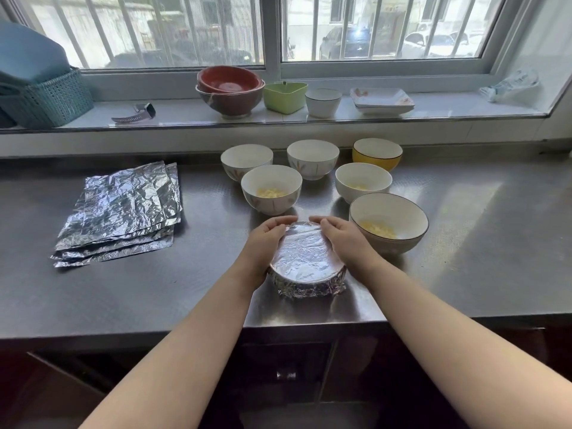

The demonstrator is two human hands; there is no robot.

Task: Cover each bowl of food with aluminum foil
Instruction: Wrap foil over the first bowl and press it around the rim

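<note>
A foil-covered bowl (305, 261) stands near the counter's front edge, its foil folded down over the rim. My left hand (266, 239) cups its left side and my right hand (343, 239) cups its right side, fingers curved around the far rim. Behind it stand several uncovered bowls: a white one with yellow food (271, 188), another (363, 182), a dark-rimmed one (388, 222) at the right, two white ones (246, 161) (312, 158) at the back and a yellow bowl (377, 153). A stack of foil sheets (123, 212) lies at the left.
The steel counter (479, 243) runs to a windowsill holding stacked red bowls (229, 91), a green container (285, 96), a white cup (322, 102), square plates (382, 100), a watch (136, 113) and a teal basket (52, 100).
</note>
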